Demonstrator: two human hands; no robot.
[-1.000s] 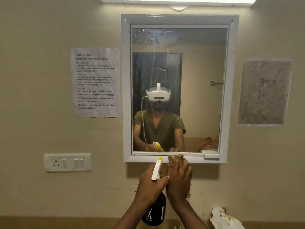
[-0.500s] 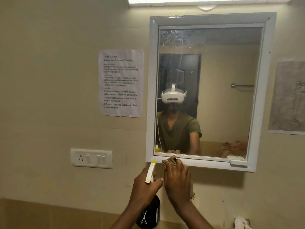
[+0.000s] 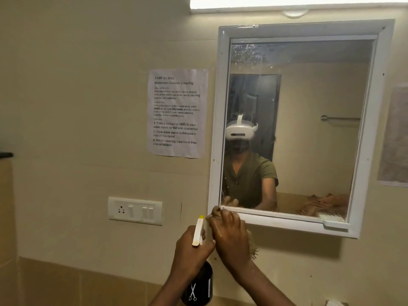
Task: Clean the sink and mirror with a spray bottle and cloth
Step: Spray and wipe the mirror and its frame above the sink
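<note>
A white-framed mirror (image 3: 295, 120) hangs on the beige wall, with droplets near its top left. My left hand (image 3: 191, 248) grips a black spray bottle (image 3: 198, 286) with a white and yellow nozzle, held upright below the mirror's lower left corner. My right hand (image 3: 229, 235) presses a tan cloth (image 3: 253, 248) against the frame's lower left corner; most of the cloth is hidden under the hand. The sink is out of view.
A printed instruction sheet (image 3: 177, 112) is taped left of the mirror. A white switch plate with a socket (image 3: 135, 210) sits below it. A tube light (image 3: 295, 3) runs above the mirror. A drawing on paper (image 3: 395, 138) hangs at the right edge.
My right hand with the cloth has slid left along the mirror's bottom frame to its lower left corner. The view has turned left, so the mirror lies further right.
</note>
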